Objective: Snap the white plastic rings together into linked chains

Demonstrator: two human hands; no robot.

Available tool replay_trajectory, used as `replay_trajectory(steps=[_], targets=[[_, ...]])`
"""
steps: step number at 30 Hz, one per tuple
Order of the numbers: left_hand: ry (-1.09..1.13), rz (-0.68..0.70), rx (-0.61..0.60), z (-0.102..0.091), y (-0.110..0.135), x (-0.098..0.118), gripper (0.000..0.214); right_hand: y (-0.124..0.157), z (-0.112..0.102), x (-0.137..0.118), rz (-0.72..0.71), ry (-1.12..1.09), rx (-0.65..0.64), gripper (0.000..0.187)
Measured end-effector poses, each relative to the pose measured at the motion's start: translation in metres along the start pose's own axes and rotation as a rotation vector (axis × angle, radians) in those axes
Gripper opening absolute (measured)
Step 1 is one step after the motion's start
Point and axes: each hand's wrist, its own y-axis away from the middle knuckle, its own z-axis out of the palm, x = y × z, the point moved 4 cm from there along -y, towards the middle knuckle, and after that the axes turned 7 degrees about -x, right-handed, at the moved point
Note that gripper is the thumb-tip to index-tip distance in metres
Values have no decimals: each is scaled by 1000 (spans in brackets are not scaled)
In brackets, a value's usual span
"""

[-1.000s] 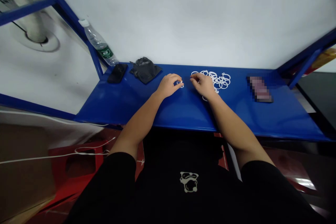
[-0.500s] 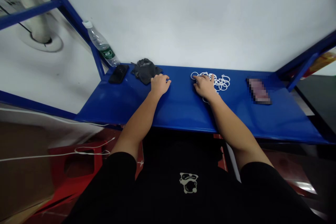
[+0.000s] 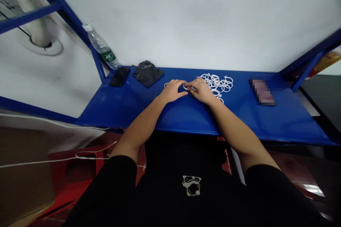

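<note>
My right hand (image 3: 200,90) has its fingertips closed on a small white plastic ring (image 3: 184,86) over the middle of the blue shelf (image 3: 186,117). Facing it, my left hand (image 3: 173,91) reaches toward the same ring with thumb and forefinger apart. Another white ring (image 3: 165,85) shows partly at the far side of my left hand, the rest of it hidden. A loose pile of several white rings (image 3: 220,83), some with small tabs, lies beyond and to the right of my right hand, which covers part of it.
A dark grey pouch (image 3: 147,73) lies at the back left, beside a black phone (image 3: 119,76). A clear plastic bottle (image 3: 102,48) leans in the left corner by the blue frame. A blurred-out pinkish phone-like object (image 3: 263,92) lies at the right.
My left hand has moved right and a little nearer, and my right hand has moved left from the pile. A white ring now shows between them, and another by my left hand.
</note>
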Motion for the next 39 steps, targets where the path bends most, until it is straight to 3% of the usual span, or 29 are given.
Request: replay_trajectory(steps=[2, 5, 10, 14, 20, 22, 27, 33, 39], targets=[[36, 34, -14, -1, 0, 3, 56, -1, 1, -7, -41, -40, 18, 36], [58, 55, 2, -4, 0, 5, 35, 0, 3, -12, -67, -74, 50, 34], [69, 44, 135, -15, -1, 5, 10, 1, 0, -7, -19, -65, 107, 32], [110, 63, 219, -18, 0, 6, 19, 1, 1, 3, 56, -47, 113, 35], [188, 71, 250, -14, 0, 4, 57, 2, 3, 3, 37, -60, 90, 31], [195, 35, 260, -16, 0, 3, 52, 2, 2, 0, 9, -77, 90, 33], [168, 60, 197, -20, 0, 7, 10, 3, 3, 1, 9, -66, 94, 35], [229, 80, 139, -19, 1, 12, 10, 3, 4, 5, 11, -27, 60, 35], [474, 11, 63, -11, -3, 3, 14, 3, 3, 2, -32, 8, 63, 36]])
